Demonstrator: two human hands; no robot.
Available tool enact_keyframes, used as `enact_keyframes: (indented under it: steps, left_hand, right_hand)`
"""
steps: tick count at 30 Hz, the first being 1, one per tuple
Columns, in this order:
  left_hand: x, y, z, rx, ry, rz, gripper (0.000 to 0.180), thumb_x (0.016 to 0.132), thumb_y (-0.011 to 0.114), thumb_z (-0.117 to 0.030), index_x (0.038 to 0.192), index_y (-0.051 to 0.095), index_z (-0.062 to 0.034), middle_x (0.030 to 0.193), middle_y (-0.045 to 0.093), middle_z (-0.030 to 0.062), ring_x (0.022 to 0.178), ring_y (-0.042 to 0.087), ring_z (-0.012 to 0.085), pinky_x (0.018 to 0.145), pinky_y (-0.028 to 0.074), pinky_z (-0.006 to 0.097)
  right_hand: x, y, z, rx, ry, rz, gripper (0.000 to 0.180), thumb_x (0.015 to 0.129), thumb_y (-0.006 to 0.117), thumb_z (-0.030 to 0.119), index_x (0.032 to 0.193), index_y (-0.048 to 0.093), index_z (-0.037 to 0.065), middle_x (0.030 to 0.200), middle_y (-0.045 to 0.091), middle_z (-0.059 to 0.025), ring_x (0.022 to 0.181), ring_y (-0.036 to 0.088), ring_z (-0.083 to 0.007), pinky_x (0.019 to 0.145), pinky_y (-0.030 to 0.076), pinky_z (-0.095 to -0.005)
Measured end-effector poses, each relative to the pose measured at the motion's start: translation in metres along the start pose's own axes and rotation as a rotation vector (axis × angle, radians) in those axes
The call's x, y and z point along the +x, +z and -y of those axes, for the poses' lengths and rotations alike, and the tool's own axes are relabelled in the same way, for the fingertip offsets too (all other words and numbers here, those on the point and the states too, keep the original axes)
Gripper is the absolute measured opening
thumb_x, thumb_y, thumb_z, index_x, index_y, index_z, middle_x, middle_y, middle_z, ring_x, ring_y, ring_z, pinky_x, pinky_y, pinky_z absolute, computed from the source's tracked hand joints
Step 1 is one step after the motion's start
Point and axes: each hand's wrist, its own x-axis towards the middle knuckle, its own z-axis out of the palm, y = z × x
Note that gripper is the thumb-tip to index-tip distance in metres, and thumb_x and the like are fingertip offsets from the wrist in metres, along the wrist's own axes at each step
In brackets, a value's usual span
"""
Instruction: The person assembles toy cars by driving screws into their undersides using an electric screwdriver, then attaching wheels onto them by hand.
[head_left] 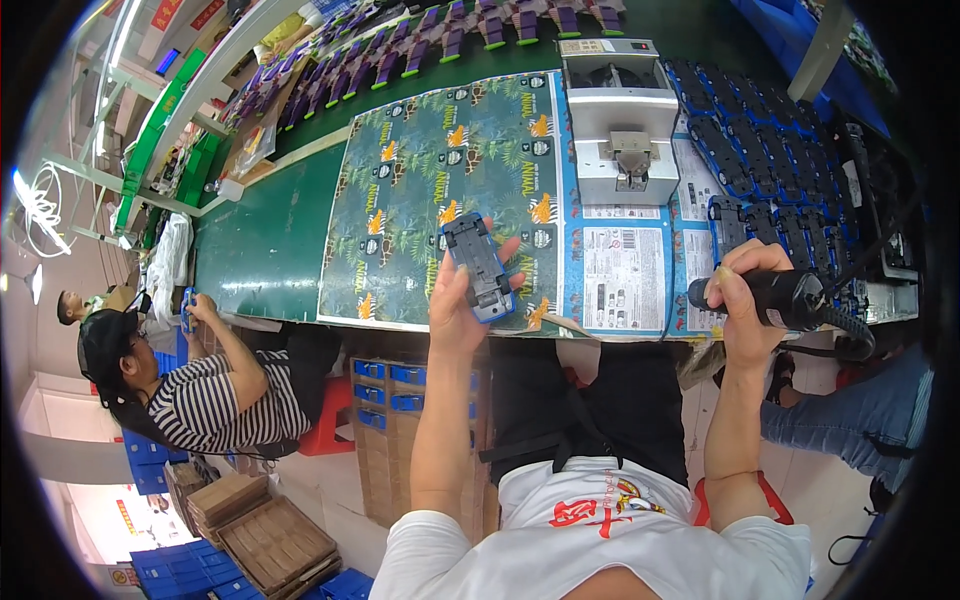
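Observation:
My left hand (456, 312) holds a toy car chassis (478, 264), black underneath with a blue rim, tilted over the front part of the table. Its thumb lies along one side and its fingers show on the other. My right hand (745, 305) is wrapped round a black electric screwdriver (790, 298), which lies sideways with its blunt dark end toward the left. A ribbed cable (850, 338) hangs from its other end. The two hands are well apart. Behind them stands a grey metal screw feeder (622, 135).
Rows of blue-and-black chassis (745, 160) lie at the right back. Printed sheets (440, 200) cover the green table (262, 240). Purple parts (450, 40) line the far side. A co-worker in a striped shirt (215, 400) sits at left, and blue parts in a carton (385, 450) stand below the edge.

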Motion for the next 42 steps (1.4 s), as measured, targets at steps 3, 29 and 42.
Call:
enact_keyframes:
  steps: [3, 29, 42]
  left_hand:
    - [0.001, -0.005, 0.001, -0.128, 0.011, 0.088, 0.084, 0.081, 0.071, -0.012, 0.151, 0.024, -0.0039, 0.155, 0.029, 0.0196, 0.137, 0.039, 0.0444, 0.096, 0.053, 0.059]
    - [-0.014, 0.029, 0.01, -0.041, 0.156, 0.003, 0.051, 0.107, 0.032, -0.032, 0.154, 0.024, -0.0167, 0.148, 0.042, 0.0129, 0.125, 0.054, 0.0315, 0.087, 0.057, 0.051]
    - [-0.028, 0.075, 0.028, -0.025, 0.193, -0.021, 0.052, 0.105, 0.043, -0.024, 0.153, 0.023, -0.0145, 0.136, 0.051, 0.0132, 0.122, 0.056, 0.0268, 0.094, 0.055, 0.044]
  right_hand:
    - [-0.001, 0.001, 0.001, -0.021, 0.006, 0.004, 0.016, 0.089, 0.066, 0.004, 0.092, 0.051, 0.0, 0.081, 0.053, -0.0098, 0.059, 0.053, -0.0115, 0.058, 0.047, -0.0241]
    - [-0.057, -0.011, -0.022, -0.311, 0.025, -0.201, 0.075, 0.079, 0.074, 0.006, 0.143, 0.035, -0.004, 0.136, 0.048, -0.0212, 0.128, 0.046, -0.0283, 0.112, 0.031, -0.0429]
    - [-0.044, 0.111, -0.011, -0.414, -0.006, 0.282, 0.045, 0.072, 0.083, 0.018, 0.107, 0.062, 0.0, 0.109, 0.063, -0.0154, 0.099, 0.062, -0.031, 0.084, 0.05, -0.0374]
